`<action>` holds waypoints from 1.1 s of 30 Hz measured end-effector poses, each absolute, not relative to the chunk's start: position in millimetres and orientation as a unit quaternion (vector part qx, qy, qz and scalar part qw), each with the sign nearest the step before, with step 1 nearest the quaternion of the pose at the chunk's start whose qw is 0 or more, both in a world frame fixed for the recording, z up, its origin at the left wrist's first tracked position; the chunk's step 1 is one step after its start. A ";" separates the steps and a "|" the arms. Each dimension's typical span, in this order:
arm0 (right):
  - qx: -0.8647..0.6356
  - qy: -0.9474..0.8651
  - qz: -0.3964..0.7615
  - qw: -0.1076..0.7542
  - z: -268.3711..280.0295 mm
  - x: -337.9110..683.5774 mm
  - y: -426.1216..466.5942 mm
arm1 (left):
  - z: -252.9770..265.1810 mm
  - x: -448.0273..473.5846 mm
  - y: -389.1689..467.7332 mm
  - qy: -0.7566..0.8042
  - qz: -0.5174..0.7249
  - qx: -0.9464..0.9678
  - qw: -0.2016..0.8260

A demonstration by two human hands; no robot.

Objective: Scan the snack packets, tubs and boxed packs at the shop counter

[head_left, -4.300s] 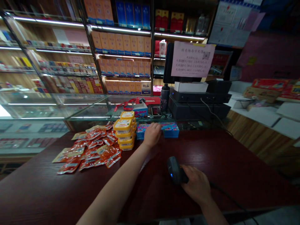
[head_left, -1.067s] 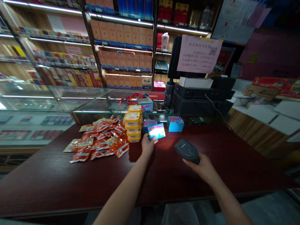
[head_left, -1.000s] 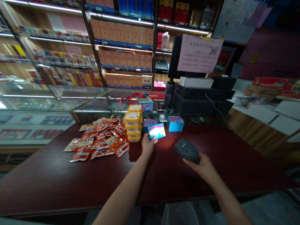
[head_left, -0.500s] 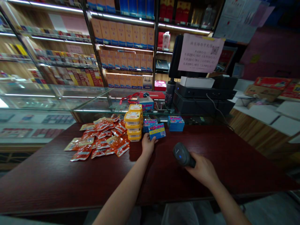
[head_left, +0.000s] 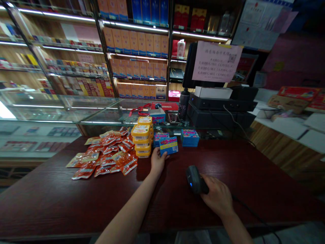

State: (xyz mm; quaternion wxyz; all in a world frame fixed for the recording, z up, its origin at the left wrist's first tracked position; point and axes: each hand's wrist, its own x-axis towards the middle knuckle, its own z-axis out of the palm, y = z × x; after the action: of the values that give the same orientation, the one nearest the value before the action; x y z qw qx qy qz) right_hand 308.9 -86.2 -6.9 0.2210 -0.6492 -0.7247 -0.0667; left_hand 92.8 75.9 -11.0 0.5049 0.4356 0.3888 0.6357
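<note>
got a blue packet (head_left: 169, 145) pinched in my left hand (head_left: 157, 162), black scanner (head_left: 195, 180) gripped in my right hand (head_left: 217, 195), packet's farther out, off to the scanner's left

Held packet (head_left: 169, 148): blue, pink lettering, yellow band, black-and-white barcode.
Scanner (head_left: 195, 181): black, one blue light.
Tubs (head_left: 142, 142): yellow, pale printed lids, barcoded fronts.
Sachets (head_left: 105, 154): orange-red, some beige faces.
Packet stack (head_left: 190, 139): blue sides, pink-and-blue top.
Table (head_left: 76, 206): dark red-brown, fine grain.
Sign (head_left: 215, 64): pale pink, dark writing.
</note>
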 end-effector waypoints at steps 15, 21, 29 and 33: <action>-0.666 -0.711 -0.018 0.223 -7.0 308.7 -81.7 | 92.9 142.7 111.3 0.381 0.325 0.852 -0.152; -0.669 -0.708 -0.024 0.223 -5.7 307.4 -82.1 | 88.1 196.4 123.8 0.325 0.223 0.901 -0.183; -0.667 -0.712 -0.019 0.218 -4.4 308.1 -81.6 | 56.9 208.0 141.3 0.350 0.343 0.871 0.012; -0.667 -0.710 -0.020 0.223 -3.1 307.7 -81.3 | 47.0 187.7 141.7 0.429 0.436 0.790 0.034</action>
State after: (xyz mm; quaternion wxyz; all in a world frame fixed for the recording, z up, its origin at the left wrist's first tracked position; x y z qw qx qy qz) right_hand 307.7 -81.3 -3.1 0.2230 -0.6675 -0.7102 -0.0197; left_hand 187.7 141.7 47.0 0.0341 0.7904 0.4289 0.4360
